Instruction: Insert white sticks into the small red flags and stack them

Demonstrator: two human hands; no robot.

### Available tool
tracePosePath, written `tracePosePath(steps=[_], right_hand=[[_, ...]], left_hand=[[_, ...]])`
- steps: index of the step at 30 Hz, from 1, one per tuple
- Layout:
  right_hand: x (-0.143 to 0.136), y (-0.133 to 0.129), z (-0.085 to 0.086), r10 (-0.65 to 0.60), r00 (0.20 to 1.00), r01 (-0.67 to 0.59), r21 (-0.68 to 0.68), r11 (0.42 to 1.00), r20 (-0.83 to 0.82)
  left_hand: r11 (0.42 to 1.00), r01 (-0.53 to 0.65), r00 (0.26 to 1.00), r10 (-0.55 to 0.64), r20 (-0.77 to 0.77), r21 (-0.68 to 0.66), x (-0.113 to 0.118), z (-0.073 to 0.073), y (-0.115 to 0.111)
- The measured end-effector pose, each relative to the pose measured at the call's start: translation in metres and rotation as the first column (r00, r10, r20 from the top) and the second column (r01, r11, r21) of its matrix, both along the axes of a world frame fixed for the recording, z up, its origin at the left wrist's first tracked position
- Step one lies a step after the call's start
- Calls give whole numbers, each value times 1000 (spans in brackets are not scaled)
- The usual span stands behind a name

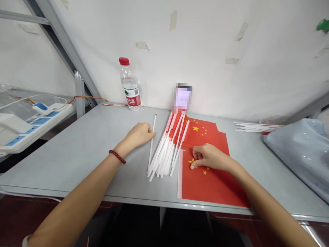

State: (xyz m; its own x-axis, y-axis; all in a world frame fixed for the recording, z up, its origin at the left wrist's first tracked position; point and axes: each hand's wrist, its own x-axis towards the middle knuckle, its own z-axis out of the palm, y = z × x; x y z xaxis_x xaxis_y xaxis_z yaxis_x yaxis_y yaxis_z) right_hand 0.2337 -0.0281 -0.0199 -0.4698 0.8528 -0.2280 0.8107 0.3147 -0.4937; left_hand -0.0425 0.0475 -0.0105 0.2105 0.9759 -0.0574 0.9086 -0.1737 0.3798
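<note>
My left hand is closed, thumb and fingers at a thin white flagstick with a small gold tip, which lies slanted on the table. Just right of it, a loose bundle of white flagsticks fans toward me, red flag cloth around the far ends. My right hand rests over a flat red flag with yellow stars and a white sleeve along its left edge. Its fingers are bent, with the thumb apart from them and nothing visible between. Behind lies another red flag, partly overlapped.
A water bottle and a blurred-out phone stand by the wall. At left is a power strip with cables. More white sticks and a grey plastic bag lie right on the grey table.
</note>
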Motion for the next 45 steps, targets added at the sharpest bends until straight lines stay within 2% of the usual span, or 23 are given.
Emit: tracePosePath(steps=[6, 12, 16, 20, 23, 24, 25, 27, 29, 32, 35, 38, 45], right_hand=[[0, -2, 1, -1, 1000, 1, -17, 1000, -17], [0, -2, 1, -6, 1000, 6, -5, 1000, 6], [1, -3, 2, -7, 1000, 7, -14, 1000, 8], [1, -3, 2, -7, 1000, 7, -26, 1000, 0], [1, -3, 1, -14, 1000, 14, -29, 999, -10], [1, -3, 0, -15, 1000, 14, -36, 999, -17], [1, -2, 0, -12, 1000, 11, -44, 999, -28], [1, -2, -1, 2, 998, -5, -50, 999, -58], [2, 0, -1, 7, 995, -8, -14, 1000, -98], [7, 4, -2, -59, 987, 74, 97, 992, -147], [12, 11, -5, -139, 980, 164, 186, 969, -139], [15, 17, -11, -173, 977, 196, 196, 961, -128], [14, 20, -17, -201, 969, 224, 171, 959, -143]], left_hand=[[991, -51, 988, 68, -137, 123, 8, 1, -14], [994, 49, 998, -46, -35, 96, 1, -8, -5], [994, 78, 997, -78, -4, 79, 1, -9, -4], [992, 69, 998, -69, -1, 101, 3, -2, -9], [970, 15, 999, -26, 42, 242, 13, 8, -22], [958, 27, 996, -50, 72, 285, 19, 11, -28], [953, 72, 990, -104, 93, 295, 25, 14, -35], [926, 244, 960, -272, 62, 289, 38, 16, -49], [853, 387, 919, -386, -77, 350, 50, 14, -63], [747, 543, 839, -466, -280, 384, 61, 3, -77], [725, 573, 811, -432, -396, 382, 64, -10, -84], [722, 558, 818, -395, -419, 409, 66, -17, -87], [782, 540, 827, -427, -365, 310, 73, -5, -92]])
